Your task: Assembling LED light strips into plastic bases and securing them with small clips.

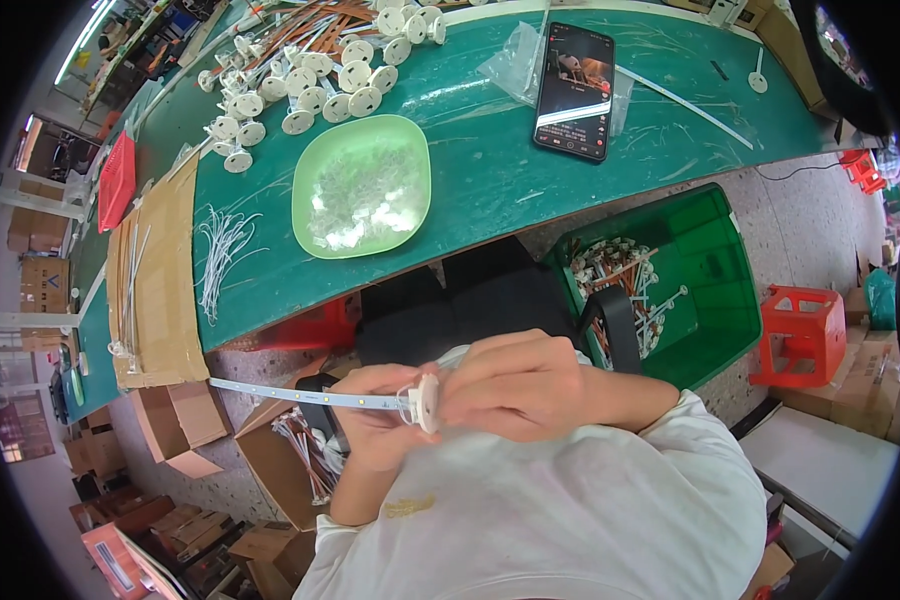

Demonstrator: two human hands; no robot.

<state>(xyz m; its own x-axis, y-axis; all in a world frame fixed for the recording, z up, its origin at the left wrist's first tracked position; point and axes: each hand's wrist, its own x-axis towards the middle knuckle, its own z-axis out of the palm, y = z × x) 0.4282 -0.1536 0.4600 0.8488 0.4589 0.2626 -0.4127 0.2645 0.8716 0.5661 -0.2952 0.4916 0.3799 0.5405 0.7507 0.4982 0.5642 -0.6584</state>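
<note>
1. Nearest was the person's white shirt point(550, 510), its small yellow print point(410, 507) too blurred to read.
2. On the bench point(480, 170), a phone point(576, 90) displayed tiny, illegible writing.
3. Before the shirt, the left hand point(375, 405) pinched in its fingers a light strip point(315, 397) near its round white cap point(429, 403).
4. The right hand point(515, 385) curled its fingers against the cap, tips hidden; whether they gripped, I couldn't tell.

The right hand point(515, 385) is blurred, so whether its fingertips touch the white disc point(428, 404) cannot be told. The clear pieces point(370, 205) in the green bowl point(362, 132) are too small to identify. A black armrest point(618, 325) hides part of the green bin point(705, 270).
</note>
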